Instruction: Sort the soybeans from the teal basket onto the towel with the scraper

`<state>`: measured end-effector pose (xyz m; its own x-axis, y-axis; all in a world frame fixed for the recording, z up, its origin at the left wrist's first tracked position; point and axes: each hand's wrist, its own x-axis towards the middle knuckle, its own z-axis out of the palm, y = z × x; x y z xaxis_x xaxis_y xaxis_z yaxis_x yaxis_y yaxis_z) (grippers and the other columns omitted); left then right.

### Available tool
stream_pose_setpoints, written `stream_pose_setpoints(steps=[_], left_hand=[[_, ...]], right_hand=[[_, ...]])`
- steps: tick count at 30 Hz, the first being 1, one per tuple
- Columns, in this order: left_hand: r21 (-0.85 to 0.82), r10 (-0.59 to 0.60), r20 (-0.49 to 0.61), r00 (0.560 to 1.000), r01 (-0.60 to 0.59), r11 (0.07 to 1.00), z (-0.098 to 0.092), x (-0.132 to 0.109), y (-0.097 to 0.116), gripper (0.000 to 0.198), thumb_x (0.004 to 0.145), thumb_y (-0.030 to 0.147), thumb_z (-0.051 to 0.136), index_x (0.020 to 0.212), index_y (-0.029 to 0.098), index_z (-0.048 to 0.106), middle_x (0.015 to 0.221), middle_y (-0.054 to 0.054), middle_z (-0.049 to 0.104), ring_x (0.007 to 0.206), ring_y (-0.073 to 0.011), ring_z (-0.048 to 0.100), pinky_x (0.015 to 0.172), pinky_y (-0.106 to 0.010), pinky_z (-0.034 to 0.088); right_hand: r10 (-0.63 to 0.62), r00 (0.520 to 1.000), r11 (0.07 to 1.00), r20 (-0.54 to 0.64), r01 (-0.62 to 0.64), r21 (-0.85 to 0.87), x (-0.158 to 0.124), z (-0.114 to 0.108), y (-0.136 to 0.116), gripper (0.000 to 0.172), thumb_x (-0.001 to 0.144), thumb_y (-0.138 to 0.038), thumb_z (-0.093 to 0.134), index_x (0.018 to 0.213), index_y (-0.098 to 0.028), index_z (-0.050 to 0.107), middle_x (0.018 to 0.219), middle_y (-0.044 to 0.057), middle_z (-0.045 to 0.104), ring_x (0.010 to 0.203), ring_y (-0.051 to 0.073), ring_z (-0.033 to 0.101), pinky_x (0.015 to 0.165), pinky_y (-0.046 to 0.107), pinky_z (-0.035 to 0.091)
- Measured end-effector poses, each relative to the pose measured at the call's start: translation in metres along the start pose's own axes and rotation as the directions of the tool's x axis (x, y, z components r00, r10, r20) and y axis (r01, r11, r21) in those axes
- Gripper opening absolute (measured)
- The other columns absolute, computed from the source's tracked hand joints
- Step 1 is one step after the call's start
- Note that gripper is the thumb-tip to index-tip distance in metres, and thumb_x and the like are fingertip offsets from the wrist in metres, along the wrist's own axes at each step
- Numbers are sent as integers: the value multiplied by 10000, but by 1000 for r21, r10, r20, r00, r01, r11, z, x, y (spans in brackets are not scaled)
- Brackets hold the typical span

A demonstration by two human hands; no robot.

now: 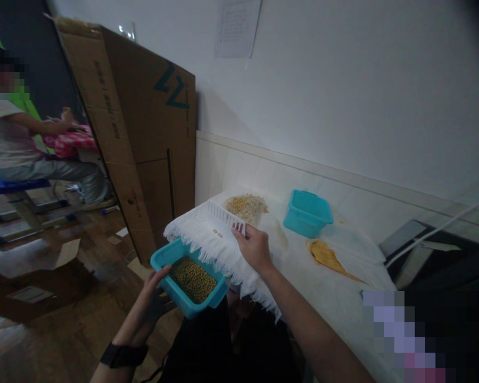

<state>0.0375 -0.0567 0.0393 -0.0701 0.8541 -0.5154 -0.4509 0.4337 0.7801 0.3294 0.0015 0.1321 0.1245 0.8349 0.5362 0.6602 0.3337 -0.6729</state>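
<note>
My left hand [154, 295] grips the near left side of a turquoise basin [189, 308], thumb over its rim. Green-yellow beans [193, 279] lie in that basin, which is held just off the table's front edge. My right hand [255, 247] pinches the right end of a white slotted basket [219, 215]. Under and in front of the basket spreads a white fringed cloth [223, 252], its fringe hanging over the basin's far rim. A few pale beans [217, 233] rest between the basket and the cloth's edge.
Loose tan beans [245, 205] lie on the white-covered table [295, 282] by the wall. A second turquoise basin [308, 215] stands at the back, with a yellow-orange leaf-like piece [329, 258] before it. A tall cardboard box [155, 127] stands left. Beyond it sits a person [8, 127].
</note>
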Motion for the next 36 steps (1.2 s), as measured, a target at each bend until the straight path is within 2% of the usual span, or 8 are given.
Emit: stream_pose_setpoints(steps=[7,13,18,20,24,26,31,36], left_hand=[[-23,-22,11,1000,22,999,0,-2,3,886,805,598,961,1555,295,599,1171,-121,820,936,-315,820,792,-418,651],[-46,-4,64,998,7,999,2,-10,4,863,856,573,931,1594,312,569,1196,-123,805,927,-321,807,775,-429,664],[-58,-35,74,997,39,998,1,-8,5,769,893,560,899,1559,301,617,1267,-123,803,985,-315,802,799,-433,670],[-49,-34,74,997,38,998,1,-7,5,770,887,567,900,1552,295,623,1216,-115,806,954,-313,798,790,-440,672],[-54,-21,74,997,26,998,2,-10,6,717,894,538,901,1526,321,641,1188,-85,804,945,-294,801,790,-429,680],[-50,-15,71,997,19,999,3,-12,6,721,893,533,905,1526,319,635,1177,-82,809,924,-286,805,778,-414,678],[-36,-29,86,996,32,999,5,-12,3,736,906,535,895,1554,345,602,1219,-80,822,931,-291,825,792,-411,671],[-26,-29,92,995,31,999,6,-9,1,761,896,540,903,1561,331,596,1276,-107,812,956,-307,826,810,-420,676]], right_hand=[[12,999,991,44,-18,136,-4,0,-2,195,965,-351,773,852,-218,860,730,51,828,698,242,770,660,288,580],[-35,994,955,105,3,296,-16,-1,-8,283,917,-421,746,788,-189,845,698,40,798,622,209,711,597,283,540],[57,981,883,186,-137,450,-21,1,-10,320,859,-503,811,829,-188,864,753,61,833,649,235,748,565,294,572],[112,987,865,111,-152,478,-18,2,-7,355,847,-529,813,895,-184,877,824,83,865,700,260,791,607,317,612],[162,970,940,-182,-96,328,-7,1,3,377,913,-538,742,916,-178,852,859,107,876,763,279,821,740,359,643],[134,961,978,-243,-88,188,-4,-1,8,350,947,-502,710,854,-184,823,801,103,859,725,269,802,744,352,620],[97,967,995,-235,-103,-11,0,-1,16,293,976,-409,694,812,-192,805,764,97,842,674,239,757,668,299,543],[78,974,996,-213,-85,-22,0,1,19,263,993,-385,703,840,-206,819,777,96,847,683,239,755,669,292,536]])
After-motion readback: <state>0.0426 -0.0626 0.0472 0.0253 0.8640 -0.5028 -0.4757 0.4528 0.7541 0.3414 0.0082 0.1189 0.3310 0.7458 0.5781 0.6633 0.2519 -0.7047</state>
